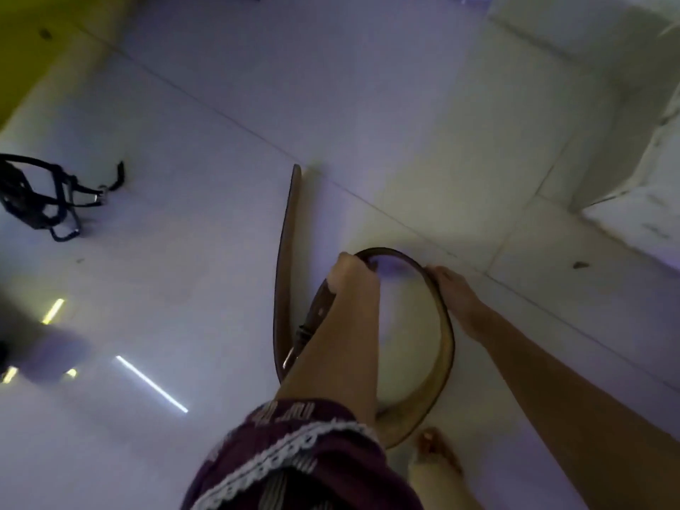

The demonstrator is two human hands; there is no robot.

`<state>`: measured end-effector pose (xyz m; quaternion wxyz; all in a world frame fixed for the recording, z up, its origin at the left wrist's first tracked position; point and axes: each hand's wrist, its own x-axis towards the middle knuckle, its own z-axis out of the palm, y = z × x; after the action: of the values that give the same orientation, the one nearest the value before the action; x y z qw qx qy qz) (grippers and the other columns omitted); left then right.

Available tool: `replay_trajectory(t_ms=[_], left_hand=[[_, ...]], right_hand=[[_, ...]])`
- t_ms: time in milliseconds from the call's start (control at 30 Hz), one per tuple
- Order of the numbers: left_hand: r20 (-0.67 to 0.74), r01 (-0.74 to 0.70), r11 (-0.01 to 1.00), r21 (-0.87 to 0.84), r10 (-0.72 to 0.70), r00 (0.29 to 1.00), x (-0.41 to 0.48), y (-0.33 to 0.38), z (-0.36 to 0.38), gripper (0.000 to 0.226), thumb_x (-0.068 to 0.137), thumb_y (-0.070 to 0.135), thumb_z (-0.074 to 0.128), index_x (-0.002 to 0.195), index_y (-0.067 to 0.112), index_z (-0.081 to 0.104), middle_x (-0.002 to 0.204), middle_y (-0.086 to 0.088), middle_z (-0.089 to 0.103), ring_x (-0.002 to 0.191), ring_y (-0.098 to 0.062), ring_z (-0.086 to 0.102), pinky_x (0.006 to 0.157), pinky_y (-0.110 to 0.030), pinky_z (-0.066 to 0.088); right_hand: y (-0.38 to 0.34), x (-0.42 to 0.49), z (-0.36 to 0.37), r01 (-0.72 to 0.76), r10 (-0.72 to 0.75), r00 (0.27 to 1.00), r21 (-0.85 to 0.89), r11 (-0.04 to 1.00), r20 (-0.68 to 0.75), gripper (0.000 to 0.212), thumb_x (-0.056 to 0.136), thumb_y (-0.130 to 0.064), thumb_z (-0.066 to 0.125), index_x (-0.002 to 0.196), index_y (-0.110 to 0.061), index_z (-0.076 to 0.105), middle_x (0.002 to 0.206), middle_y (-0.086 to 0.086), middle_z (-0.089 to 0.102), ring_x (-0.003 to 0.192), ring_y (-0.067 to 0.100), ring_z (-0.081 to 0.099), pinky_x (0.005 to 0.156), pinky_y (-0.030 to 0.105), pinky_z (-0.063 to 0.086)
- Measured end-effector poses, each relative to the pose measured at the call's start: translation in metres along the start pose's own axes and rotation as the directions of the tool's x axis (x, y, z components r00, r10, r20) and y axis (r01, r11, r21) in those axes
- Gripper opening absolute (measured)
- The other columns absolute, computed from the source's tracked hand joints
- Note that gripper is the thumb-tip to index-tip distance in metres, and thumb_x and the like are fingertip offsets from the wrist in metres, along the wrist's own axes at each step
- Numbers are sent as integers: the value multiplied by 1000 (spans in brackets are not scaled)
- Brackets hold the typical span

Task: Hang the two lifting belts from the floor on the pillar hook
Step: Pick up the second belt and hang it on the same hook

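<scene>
We see the left hand gripping a curled brown leather belt on the glossy pale tiled floor; right hand pinches its rim. A black strap belt lies well apart.

1. The leather belt is brown, with a paler tan inner face and a darker brown strap end carrying a silver-coloured buckle.
2. Well to the left of that belt, the second belt is black with small metal-grey fittings.
3. The floor under the brown belt is glossy white tile with thin dark joints.
4. The sleeve, nearer than the brown belt, is dark maroon with a white lace-like band.
5. Far beyond the black belt, a yellow area.
</scene>
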<state>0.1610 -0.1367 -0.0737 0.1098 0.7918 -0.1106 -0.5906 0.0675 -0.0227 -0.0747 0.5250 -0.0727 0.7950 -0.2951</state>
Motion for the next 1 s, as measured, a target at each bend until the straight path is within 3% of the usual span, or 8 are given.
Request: replay_trajectory(t_ms=[133,200,267,367,500,633,800,1000], left_hand=[[218,117,965,-234,-65,974,-54,4,-25,26,94,1,44,116,-9,53,133,-29,51,123,-39,49,92,-35,48],[356,185,916,-355,-50,933,-115,12,-49,21,93,-6,45,111,-8,55,117,-24,60,107,-37,59,97,-45,45],[456,66,982,-176,22,890,-197,19,-79,10,91,-6,49,95,-2,58,91,-16,63,81,-27,62,86,-41,52],[603,-207,976,67,126,787,-332,41,-130,22,90,-3,52,112,-1,56,85,-10,64,66,-19,65,57,-28,58],[741,-524,808,271,172,649,-505,76,-195,36,87,6,61,121,-4,56,88,-9,68,73,-22,67,65,-29,58],[794,-696,705,137,342,503,-645,96,-232,32,90,28,59,108,2,64,92,-8,71,81,-23,69,68,-31,58],[733,-721,683,-120,551,399,-759,100,-248,16,87,16,62,75,6,67,66,-5,69,56,-19,63,56,-25,56],[868,-862,461,-212,494,50,-851,52,-271,10,87,8,61,88,5,70,72,-1,73,65,-11,69,60,-20,56]], right_hand=[[-7,-72,-21,1,1,1000,87,996,-22,31,98,-23,36,94,-4,59,81,10,57,80,21,50,62,22,40],[-34,-129,-38,-5,7,1000,127,992,-15,30,98,-25,37,111,-4,55,90,3,56,89,20,50,60,15,42],[-73,-197,-58,-3,16,998,233,972,-58,39,98,-25,39,131,-5,44,114,2,50,107,15,47,75,18,40],[-145,-317,-93,57,-17,993,362,930,-113,35,96,-24,43,123,-4,55,120,8,57,116,20,53,75,20,40],[-221,-490,-141,184,-142,982,469,864,-123,15,89,-21,58,86,-10,68,83,4,66,71,9,62,57,14,47],[-269,-611,-182,406,-306,912,491,771,-274,20,83,-10,64,101,-2,68,84,5,66,71,16,61,62,16,51],[-289,-701,-219,581,-495,814,416,700,-304,31,84,-7,62,110,10,62,94,9,66,64,7,66,60,16,56],[-296,-794,-299,665,-603,732,531,526,-319,45,91,-47,42,119,-16,59,105,-2,66,94,17,63,74,30,51]])
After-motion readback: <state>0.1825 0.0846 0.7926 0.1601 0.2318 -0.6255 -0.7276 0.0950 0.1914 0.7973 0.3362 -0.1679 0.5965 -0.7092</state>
